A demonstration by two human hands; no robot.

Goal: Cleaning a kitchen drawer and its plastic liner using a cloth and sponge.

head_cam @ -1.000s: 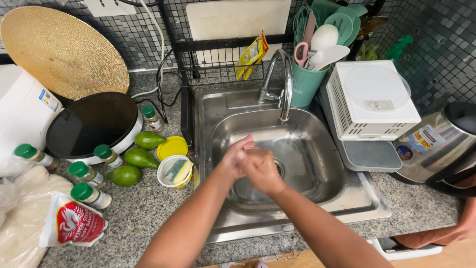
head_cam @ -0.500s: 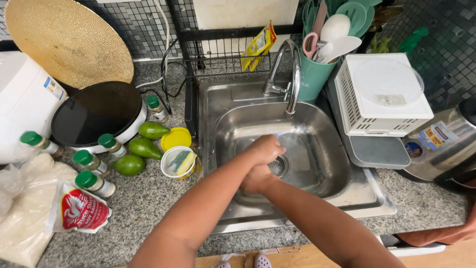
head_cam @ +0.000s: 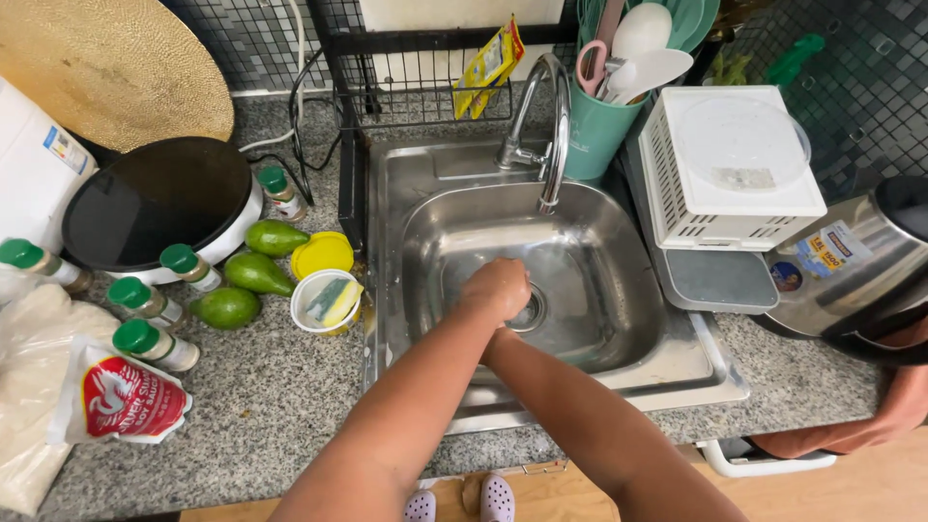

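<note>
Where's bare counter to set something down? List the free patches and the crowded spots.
Free: granite counter between the red-labelled pouch and the sink, and the front right corner below the grey tray. Crowded: around the avocados, green-capped bottles and sponge cup.

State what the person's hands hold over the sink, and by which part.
Cannot be told: the left hand covers the right hand over the sink, and no object shows.

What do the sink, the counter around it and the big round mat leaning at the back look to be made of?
The sink looks like brushed stainless steel: silver-grey with soft, streaky reflections. The counter seems to be polished granite or a stone lookalike, speckled grey and black. The round mat appears woven from straw or a similar plant fibre, tan with a fine concentric weave.
</note>
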